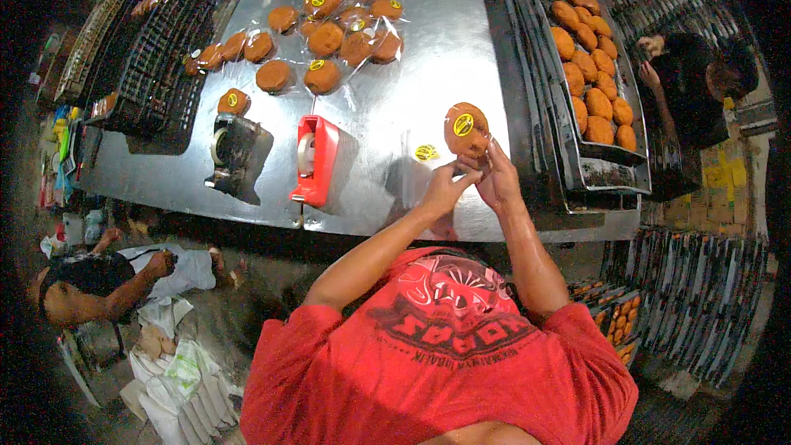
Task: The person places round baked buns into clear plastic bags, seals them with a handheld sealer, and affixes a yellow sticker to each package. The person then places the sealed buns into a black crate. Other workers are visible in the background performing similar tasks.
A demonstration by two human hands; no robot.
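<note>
Both my hands meet over the metal table, at the near end of a brown bun in a clear plastic bag (466,127) with a yellow and black sticker. My left hand (446,188) pinches near the gathered end of the bag. My right hand (499,176) holds the bun's lower right side. Beside them on the table lies a clear bag with a yellow sticker (426,152). Left of my hands stand a red tape dispenser (318,161) and a black tape dispenser (238,157). Several bagged buns (324,39) lie farther back on the tabletop.
A metal tray of unwrapped buns (584,164) rests on stacked trays at the right. Black plastic crates (157,62) stand at the left. One person (692,86) is beyond the trays; another (93,287) sits low at the left, near white sacks (185,389).
</note>
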